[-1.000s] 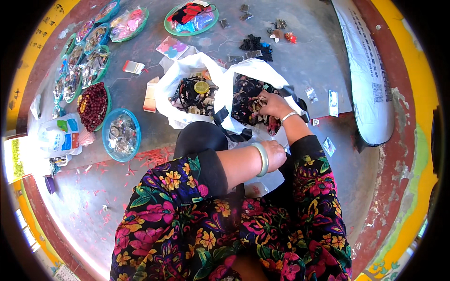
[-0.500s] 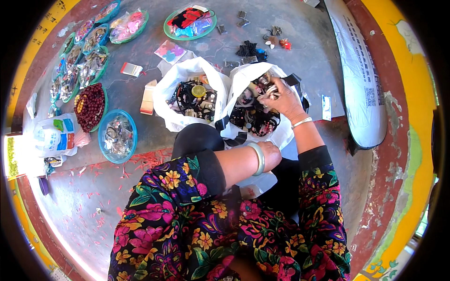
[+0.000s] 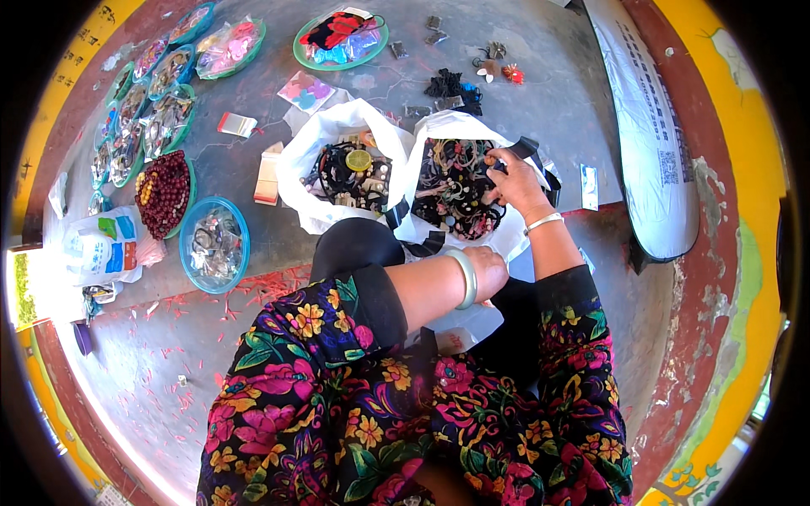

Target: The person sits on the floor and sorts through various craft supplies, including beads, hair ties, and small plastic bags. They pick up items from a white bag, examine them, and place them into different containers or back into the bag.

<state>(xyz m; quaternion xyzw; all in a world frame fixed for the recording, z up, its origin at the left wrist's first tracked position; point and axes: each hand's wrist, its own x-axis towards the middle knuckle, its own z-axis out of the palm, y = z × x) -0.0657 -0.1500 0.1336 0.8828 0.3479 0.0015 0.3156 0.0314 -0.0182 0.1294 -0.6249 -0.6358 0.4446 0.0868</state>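
My right hand [image 3: 519,185] is at the right side of the right white plastic bag [image 3: 451,125], its fingers curled together beside the bag's contents. What they grip, if anything, is too small to make out; something dark shows between them. Inside that bag lies a heap of hair ties [image 3: 458,181], dark with pink and pale bits. Across my lap, my left hand [image 3: 487,271] rests near a pale sheet [image 3: 474,331], its fingers mostly hidden. The left white plastic bag [image 3: 297,190] stands open alongside, with dark bands and a yellow round piece [image 3: 359,160] in it.
Baskets of small packaged goods [image 3: 173,72] line the left, with dark red beads [image 3: 160,194] nearer. A blue basket [image 3: 245,253] and a green tray [image 3: 304,55] stand left and far. Black bundles [image 3: 454,86] lie beyond the bags; a long silver-grey panel [image 3: 650,152] lies at right.
My right hand has moved slightly right and down, and the pale strands are no longer seen in its fingers. More of the right bag's contents now shows. My left hand stays about where it was.
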